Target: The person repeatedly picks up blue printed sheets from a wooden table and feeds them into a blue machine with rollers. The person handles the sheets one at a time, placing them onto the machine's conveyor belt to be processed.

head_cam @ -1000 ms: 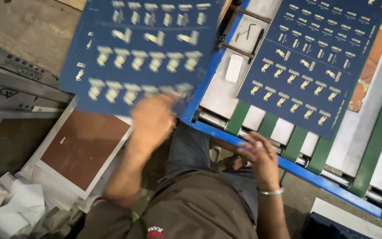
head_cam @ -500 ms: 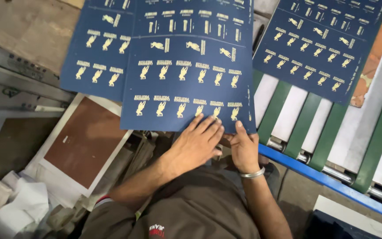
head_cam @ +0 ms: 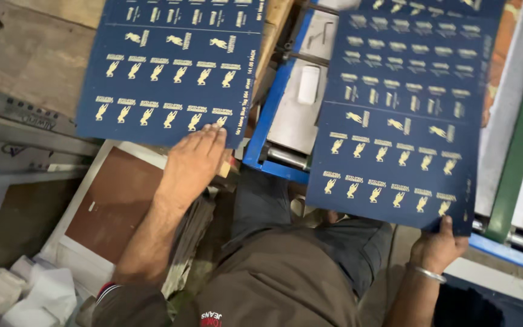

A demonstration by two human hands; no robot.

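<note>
Left hand (head_cam: 196,158) lies flat, fingers together, pressing the near edge of a dark blue printed sheet (head_cam: 171,66) that rests on the wooden surface (head_cam: 25,54) to the left. Nothing is pinched there; the palm only bears down. Right hand (head_cam: 438,245) pinches the lower right corner of a second blue sheet (head_cam: 401,121), thumb on top, fingers hidden beneath. That sheet lies over the blue-framed machine bed (head_cam: 267,130), its near edge overhanging the frame towards the person's lap.

Risks, as judged:
- The second sheet is held at one corner only. It could sag, twist or crease, or slide off the frame edge.
- The gold print could scuff if the sheet drags across the frame or rollers (head_cam: 286,157).
- The left sheet's near corner hangs past the surface edge; if the palm lifts, it may tip or shift out of square.

Against the frame half a second back: both hands were then together on the near edge of one sheet in the middle. Now they are well apart, one sheet each, left sheet settled on the wood.
</note>
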